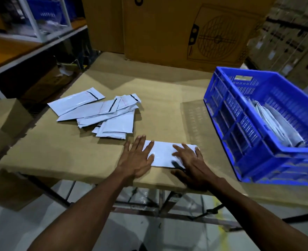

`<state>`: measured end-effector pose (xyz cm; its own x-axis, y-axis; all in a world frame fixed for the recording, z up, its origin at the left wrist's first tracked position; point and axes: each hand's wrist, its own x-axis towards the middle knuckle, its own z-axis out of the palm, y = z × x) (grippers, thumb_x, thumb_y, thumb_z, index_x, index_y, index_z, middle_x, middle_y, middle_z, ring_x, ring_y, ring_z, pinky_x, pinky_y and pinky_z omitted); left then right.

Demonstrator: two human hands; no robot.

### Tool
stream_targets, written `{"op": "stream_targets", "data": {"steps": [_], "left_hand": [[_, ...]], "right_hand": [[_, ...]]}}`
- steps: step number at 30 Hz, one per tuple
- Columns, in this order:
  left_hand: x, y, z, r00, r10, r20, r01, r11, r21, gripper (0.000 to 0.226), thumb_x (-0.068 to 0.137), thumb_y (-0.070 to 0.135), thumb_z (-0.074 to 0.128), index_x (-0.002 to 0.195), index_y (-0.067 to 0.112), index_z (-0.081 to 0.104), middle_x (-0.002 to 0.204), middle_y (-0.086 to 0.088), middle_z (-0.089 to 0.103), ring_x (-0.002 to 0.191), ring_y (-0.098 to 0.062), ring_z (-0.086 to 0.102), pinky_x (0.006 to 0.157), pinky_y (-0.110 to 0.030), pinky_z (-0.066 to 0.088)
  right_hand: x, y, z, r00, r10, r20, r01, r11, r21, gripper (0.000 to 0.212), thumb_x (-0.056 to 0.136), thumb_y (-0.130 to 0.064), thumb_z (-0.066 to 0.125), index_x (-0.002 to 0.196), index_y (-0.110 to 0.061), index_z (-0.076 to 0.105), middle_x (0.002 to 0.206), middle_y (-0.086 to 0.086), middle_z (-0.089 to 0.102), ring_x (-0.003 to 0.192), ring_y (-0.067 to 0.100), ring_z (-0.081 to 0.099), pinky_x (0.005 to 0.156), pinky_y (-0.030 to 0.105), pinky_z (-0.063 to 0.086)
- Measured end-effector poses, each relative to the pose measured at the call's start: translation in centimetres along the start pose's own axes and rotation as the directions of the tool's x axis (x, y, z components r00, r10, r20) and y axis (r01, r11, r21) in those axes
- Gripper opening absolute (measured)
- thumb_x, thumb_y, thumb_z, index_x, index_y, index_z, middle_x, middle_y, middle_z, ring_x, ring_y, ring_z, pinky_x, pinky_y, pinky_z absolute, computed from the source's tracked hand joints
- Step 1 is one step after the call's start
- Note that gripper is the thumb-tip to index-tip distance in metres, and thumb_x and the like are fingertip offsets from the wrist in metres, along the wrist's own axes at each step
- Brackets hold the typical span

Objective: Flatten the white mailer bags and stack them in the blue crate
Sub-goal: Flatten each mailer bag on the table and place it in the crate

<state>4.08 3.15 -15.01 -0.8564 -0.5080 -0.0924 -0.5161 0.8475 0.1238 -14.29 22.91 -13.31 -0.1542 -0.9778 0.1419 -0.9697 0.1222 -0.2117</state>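
One white mailer bag (pixel 163 153) lies flat near the front edge of the cardboard-covered table (pixel 62 151). My left hand (pixel 137 156) presses its left end with straight, spread fingers. My right hand (pixel 190 161) presses its right end, palm down, over the bag's black strip. A loose pile of several white mailer bags (pixel 102 113) lies further back to the left. The blue crate (pixel 249 134) stands at the right of the table and holds several flattened bags (pixel 276 127) leaning inside it.
Large cardboard boxes (pixel 167 29) stand behind the table. A metal shelf (pixel 31 42) runs along the left, with a small box (pixel 12 115) by the table's left edge. Stacked cartons fill the far right. The table's front edge is just under my wrists.
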Motion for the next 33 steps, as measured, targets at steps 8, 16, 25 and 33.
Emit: {"op": "stream_targets", "data": {"steps": [8, 16, 25, 33], "left_hand": [[-0.7, 0.2, 0.3, 0.957, 0.143, -0.251, -0.155, 0.987, -0.031, 0.078, 0.093, 0.064, 0.038, 0.16, 0.026, 0.026, 0.17, -0.002, 0.013, 0.157, -0.026, 0.009, 0.118, -0.062, 0.019], [-0.7, -0.2, 0.6, 0.956, 0.086, -0.279, -0.12, 0.987, -0.105, 0.063, 0.081, 0.014, 0.068, 0.143, 0.023, 0.055, 0.149, -0.011, 0.053, 0.136, -0.035, 0.051, 0.102, -0.056, 0.045], [-0.4, 0.3, 0.7, 0.933, -0.041, -0.358, -0.101, 0.924, -0.368, 0.073, 0.096, 0.04, 0.052, 0.159, 0.016, 0.026, 0.159, -0.009, 0.039, 0.144, -0.027, 0.038, 0.117, -0.05, 0.031], [2.2, 6.7, 1.1, 0.957, -0.073, -0.281, 0.006, 0.972, -0.233, 0.08, 0.093, 0.052, 0.03, 0.158, 0.007, 0.024, 0.158, -0.017, 0.038, 0.144, -0.032, 0.037, 0.118, -0.054, 0.027]], "right_hand": [[2.0, 1.1, -0.7, 0.991, -0.081, -0.104, 0.075, 0.995, -0.062, 0.02, 0.093, -0.031, 0.042, 0.109, -0.023, 0.05, 0.135, 0.008, 0.058, 0.135, 0.032, 0.047, 0.105, 0.06, 0.031], [0.1, -2.5, -1.8, 0.89, -0.447, -0.087, 0.409, 0.869, -0.279, 0.027, 0.098, -0.041, 0.051, 0.112, -0.025, 0.069, 0.127, -0.012, 0.065, 0.148, 0.023, 0.027, 0.11, 0.067, 0.022], [3.4, -1.4, -7.2, 0.965, -0.206, 0.161, 0.239, 0.944, -0.226, 0.029, 0.097, -0.037, 0.047, 0.126, -0.033, 0.052, 0.12, 0.004, 0.064, 0.104, 0.031, 0.063, 0.07, 0.035, 0.051], [3.9, 4.2, -17.6, 0.962, -0.003, -0.274, 0.005, 1.0, 0.005, 0.043, 0.08, 0.001, 0.063, 0.119, -0.016, 0.067, 0.102, 0.005, 0.076, 0.09, 0.024, 0.072, 0.081, 0.032, 0.057]]}}
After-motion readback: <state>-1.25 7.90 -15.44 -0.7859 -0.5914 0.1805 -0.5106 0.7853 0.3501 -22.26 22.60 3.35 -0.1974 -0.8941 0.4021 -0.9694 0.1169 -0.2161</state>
